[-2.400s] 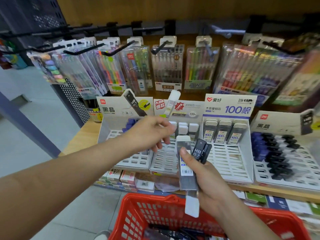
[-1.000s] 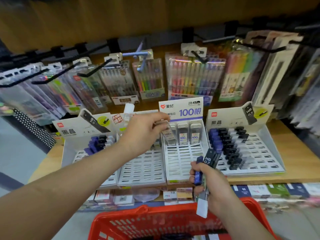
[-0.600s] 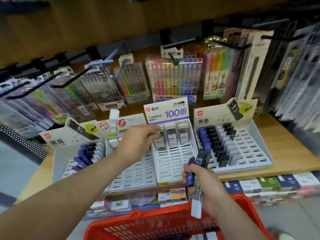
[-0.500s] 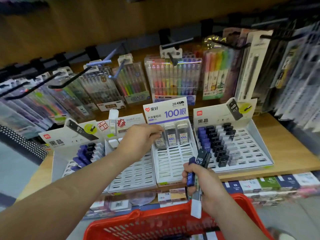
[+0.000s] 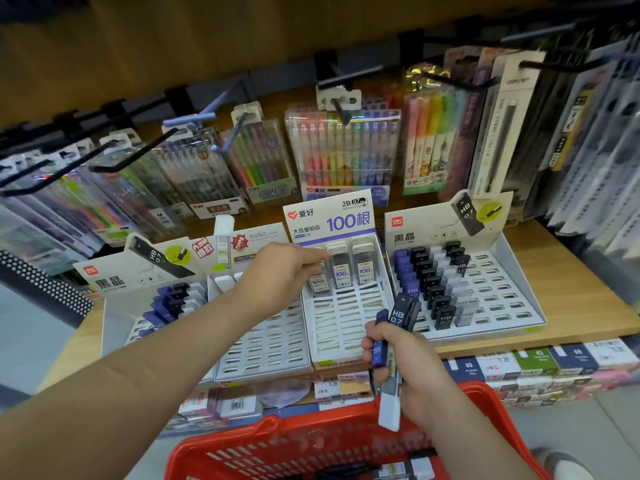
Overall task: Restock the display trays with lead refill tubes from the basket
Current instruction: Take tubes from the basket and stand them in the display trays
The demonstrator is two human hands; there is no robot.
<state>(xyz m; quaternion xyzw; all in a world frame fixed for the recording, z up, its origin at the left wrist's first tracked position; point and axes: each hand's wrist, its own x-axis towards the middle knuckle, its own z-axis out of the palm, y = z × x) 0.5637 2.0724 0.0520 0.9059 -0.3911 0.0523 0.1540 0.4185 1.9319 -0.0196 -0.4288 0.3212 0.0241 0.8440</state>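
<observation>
Hands at the 2B tray (image 5: 341, 323)
Left hand (image 5: 277, 271): grip pinches a 100-lead tube (image 5: 318, 281), 12 o'clock; right hand (image 5: 414, 370): grip clamps HB tubes (image 5: 401, 314), 5 o'clock.

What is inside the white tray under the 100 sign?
The tray holds three tubes in its back row. The left hand pinches the leftmost, covering its cap. Other slots show nothing.

left hand (image 5: 280, 271): bare | right hand (image 5: 412, 372): bare | forearms (image 5: 138, 375): bare | shoe (image 5: 568, 467): pale grey
</observation>
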